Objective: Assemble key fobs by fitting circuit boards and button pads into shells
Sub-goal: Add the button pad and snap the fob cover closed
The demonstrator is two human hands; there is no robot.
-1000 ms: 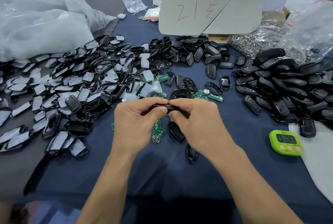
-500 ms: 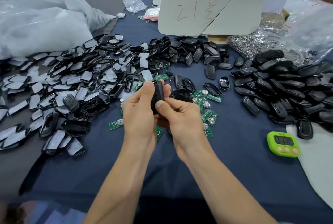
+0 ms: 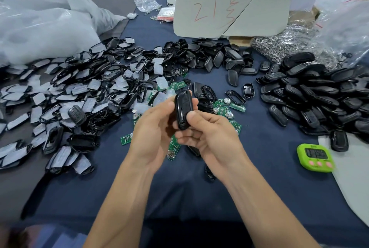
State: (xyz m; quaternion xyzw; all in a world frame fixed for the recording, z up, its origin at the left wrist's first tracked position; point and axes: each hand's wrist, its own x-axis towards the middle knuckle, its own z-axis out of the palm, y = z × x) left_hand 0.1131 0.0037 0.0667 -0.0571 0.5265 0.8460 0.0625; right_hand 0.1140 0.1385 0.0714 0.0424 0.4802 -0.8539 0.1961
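Note:
A glossy black key fob [image 3: 183, 109] stands upright above the middle of the table, held by both hands. My left hand [image 3: 153, 132] grips its left side with thumb and fingers. My right hand [image 3: 207, 134] pinches its lower right edge, thumb on the front. Green circuit boards [image 3: 229, 108] with coin cells lie scattered on the blue cloth beneath and beyond the hands. Loose black shells and grey-backed button pads [image 3: 79, 92] spread across the left half. Closed black fobs [image 3: 311, 96] are heaped at the right.
A green timer [image 3: 315, 158] sits at the right, beside a grey foam sheet [image 3: 351, 178]. A grey board marked 21 [image 3: 231, 2] stands at the back. White plastic bags [image 3: 40, 24] fill the far left; a bag of metal rings [image 3: 289, 46] lies back right.
The fob was held flat and edge-on between both hands; it has been turned upright with its face toward me and lifted slightly farther from the table.

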